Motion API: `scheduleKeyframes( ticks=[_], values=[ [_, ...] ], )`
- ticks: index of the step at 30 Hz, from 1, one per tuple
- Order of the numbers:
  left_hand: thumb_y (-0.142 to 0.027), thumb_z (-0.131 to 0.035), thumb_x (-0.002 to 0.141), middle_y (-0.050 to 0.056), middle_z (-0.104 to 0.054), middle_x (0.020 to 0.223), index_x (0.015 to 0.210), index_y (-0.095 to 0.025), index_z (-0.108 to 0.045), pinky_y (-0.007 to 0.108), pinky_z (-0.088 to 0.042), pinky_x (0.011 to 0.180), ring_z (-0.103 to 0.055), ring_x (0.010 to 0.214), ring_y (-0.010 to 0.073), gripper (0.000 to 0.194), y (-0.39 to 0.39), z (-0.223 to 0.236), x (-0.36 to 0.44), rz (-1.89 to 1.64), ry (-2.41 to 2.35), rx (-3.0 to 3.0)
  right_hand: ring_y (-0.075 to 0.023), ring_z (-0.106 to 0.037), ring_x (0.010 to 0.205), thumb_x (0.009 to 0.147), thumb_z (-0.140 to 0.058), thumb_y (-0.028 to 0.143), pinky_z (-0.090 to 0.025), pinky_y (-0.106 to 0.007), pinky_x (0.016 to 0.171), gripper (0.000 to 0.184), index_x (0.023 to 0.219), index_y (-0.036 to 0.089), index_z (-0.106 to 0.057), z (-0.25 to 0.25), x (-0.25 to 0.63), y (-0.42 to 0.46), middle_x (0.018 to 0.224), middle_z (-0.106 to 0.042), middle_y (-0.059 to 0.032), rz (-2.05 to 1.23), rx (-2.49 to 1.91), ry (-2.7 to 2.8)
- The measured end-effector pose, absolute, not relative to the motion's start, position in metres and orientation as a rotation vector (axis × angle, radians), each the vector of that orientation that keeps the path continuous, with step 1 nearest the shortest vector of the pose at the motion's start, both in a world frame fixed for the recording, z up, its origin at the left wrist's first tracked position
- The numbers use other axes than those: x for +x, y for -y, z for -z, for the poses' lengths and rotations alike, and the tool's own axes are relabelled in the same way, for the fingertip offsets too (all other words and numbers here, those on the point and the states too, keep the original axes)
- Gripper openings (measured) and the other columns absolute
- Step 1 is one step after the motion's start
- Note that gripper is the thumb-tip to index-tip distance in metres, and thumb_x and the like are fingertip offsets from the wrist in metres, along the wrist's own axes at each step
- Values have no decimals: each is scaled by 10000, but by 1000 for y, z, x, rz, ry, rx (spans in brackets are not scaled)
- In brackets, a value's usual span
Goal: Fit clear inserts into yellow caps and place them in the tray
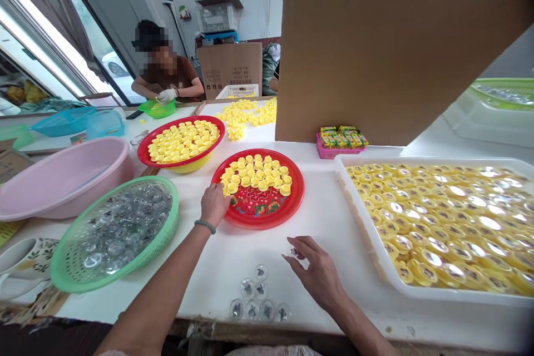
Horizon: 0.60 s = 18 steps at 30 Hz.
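My left hand [214, 204] reaches the left rim of a red floral plate [267, 217], its fingers closed on a small yellow plastic cup [226, 190] at the edge of the group. Several more yellow cups [262, 173] stand on the plate's far half. Right of centre, my right hand [315, 267] pinches a small clear disc with a dark print [295, 253] between thumb and fingers, above the white table. Several clear round pieces with dark prints [252, 310] lie near the table's front edge, to the left of that hand.
At right, a white tray [367, 245] holds rows of yellow cups with shiny tops. A green basket [173, 217] of clear pieces, a pink basin [62, 178] and a mug [39, 256] stand left. Behind are a red basin [144, 150], a cardboard panel [354, 55] and a co-worker [179, 75].
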State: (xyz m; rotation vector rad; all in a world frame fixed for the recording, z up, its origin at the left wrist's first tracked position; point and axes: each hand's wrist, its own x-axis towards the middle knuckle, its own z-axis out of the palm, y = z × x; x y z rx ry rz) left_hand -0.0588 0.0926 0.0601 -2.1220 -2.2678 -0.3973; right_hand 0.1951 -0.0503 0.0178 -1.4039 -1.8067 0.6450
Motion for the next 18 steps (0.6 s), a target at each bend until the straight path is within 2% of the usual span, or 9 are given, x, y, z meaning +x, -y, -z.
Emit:
scheduleKeyframes(
  ticks=[2, 7, 13, 18],
  values=[
    [-222, -610, 754, 137, -633, 945, 974, -121, -594, 336, -450, 724, -589, 881, 280, 242, -110, -54, -69, 263, 2269, -2138, -120, -597, 674, 821, -574, 235, -519, -240, 618, 283, 1101, 203, -596, -18, 199, 53, 963, -602, -54, -659, -1424, 1802],
    [-175, -576, 746, 119, -648, 890, 901, -142, -604, 333, -451, 678, -603, 832, 277, 160, -121, -44, -72, 230, 2287, -2163, -120, -601, 672, 801, -586, 211, -514, -241, 617, 252, 1053, 195, -604, -18, 205, 58, 967, -604, -53, -718, -1446, 1811],
    [-170, -554, 733, 114, -647, 882, 955, -144, -602, 346, -458, 720, -586, 878, 284, 229, -114, -49, -75, 250, 2256, -2163, -118, -600, 661, 787, -587, 190, -506, -241, 603, 238, 1024, 186, -602, -15, 205, 58, 949, -605, -50, -774, -1417, 1835],
    [-210, -573, 754, 97, -623, 960, 1010, -150, -585, 354, -456, 823, -564, 926, 261, 264, -74, -57, -60, 640, 2052, -2259, -123, -596, 641, 781, -607, 211, -497, -247, 600, 218, 997, 183, -606, -19, 209, 59, 866, -611, -39, -763, -1412, 1825]
  ],
)
